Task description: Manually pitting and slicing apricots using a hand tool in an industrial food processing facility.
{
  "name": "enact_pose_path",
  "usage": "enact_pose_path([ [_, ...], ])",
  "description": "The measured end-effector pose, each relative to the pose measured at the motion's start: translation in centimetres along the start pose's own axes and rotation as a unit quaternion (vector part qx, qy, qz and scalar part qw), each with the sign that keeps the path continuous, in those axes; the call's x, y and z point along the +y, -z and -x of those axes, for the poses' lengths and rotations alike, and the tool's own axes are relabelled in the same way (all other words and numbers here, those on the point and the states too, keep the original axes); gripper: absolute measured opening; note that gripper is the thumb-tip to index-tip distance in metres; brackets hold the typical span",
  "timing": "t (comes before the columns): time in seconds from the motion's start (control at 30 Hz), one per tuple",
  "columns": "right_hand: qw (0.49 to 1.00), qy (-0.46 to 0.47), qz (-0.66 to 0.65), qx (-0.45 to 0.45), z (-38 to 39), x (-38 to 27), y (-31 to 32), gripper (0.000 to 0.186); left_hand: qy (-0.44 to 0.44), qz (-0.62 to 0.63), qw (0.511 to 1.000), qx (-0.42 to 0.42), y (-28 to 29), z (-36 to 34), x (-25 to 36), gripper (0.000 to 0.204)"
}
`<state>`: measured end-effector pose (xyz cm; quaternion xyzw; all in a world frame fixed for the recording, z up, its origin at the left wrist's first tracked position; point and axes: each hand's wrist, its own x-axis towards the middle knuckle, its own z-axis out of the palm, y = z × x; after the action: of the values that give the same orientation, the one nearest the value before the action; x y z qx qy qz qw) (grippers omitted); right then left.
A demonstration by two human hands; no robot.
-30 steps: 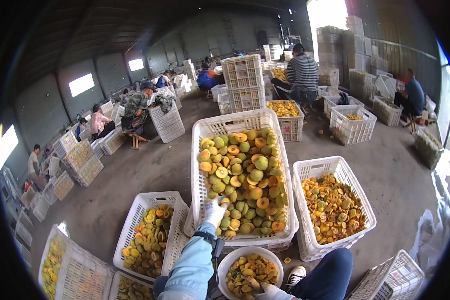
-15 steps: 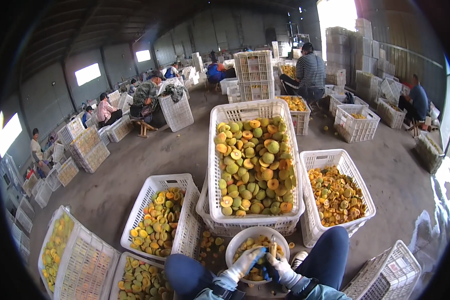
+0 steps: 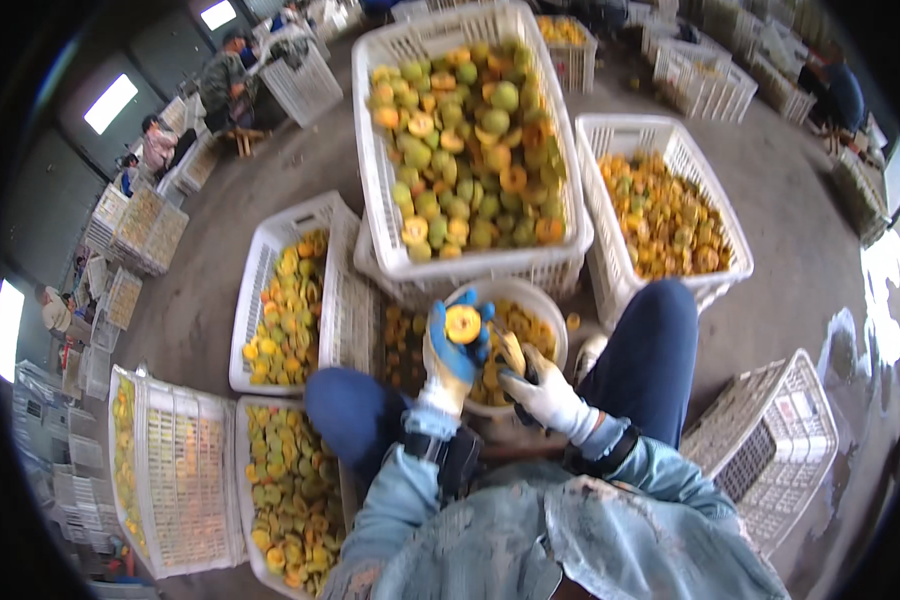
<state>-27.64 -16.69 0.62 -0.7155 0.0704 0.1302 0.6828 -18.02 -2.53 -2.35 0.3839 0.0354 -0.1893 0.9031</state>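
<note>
Bright window point(image 3: 111, 103) in left wall point(image 3: 50, 165); camouflage-clad co-worker point(image 3: 218, 85) seated on wooden stool point(image 3: 244, 139); stacked crates point(image 3: 150, 235) at left.

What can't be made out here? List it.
All in the head view:
Cut fruit: underside hidden by the left hand.
Pale thing at the right hand: too blurred and small to identify.
White bowl: left rim mostly behind the left hand.
Shoe: mostly covered by the right leg.
Jacket: cut off by the bottom edge.

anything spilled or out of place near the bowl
Yes: a fruit piece lies on the floor right of the white bowl, with more pieces scattered left of it, odd since most fruit sits in crates.
</note>
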Motion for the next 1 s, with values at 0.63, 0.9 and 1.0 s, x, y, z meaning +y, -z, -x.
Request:
enact_pose_path([
  [0.63, 0.970, 0.028, 0.232, 0.068, -1.9, 1.5, -0.7, 0.038, -0.098, -0.083, 0.992, 0.008, -2.0, -0.1, -4.2, 0.053],
  [0.9, 0.960, 0.000, 0.276, 0.053, -1.9, 0.8, -0.2, 0.040, -0.078, -0.039, 0.996, 0.028, -2.0, 0.0, -4.6, 0.051],
  [1.0, 0.957, -0.005, 0.288, 0.026, -2.1, 0.7, 0.1, 0.042, -0.072, -0.070, 0.994, 0.042, -1.8, -0.2, -4.6, 0.053],
])
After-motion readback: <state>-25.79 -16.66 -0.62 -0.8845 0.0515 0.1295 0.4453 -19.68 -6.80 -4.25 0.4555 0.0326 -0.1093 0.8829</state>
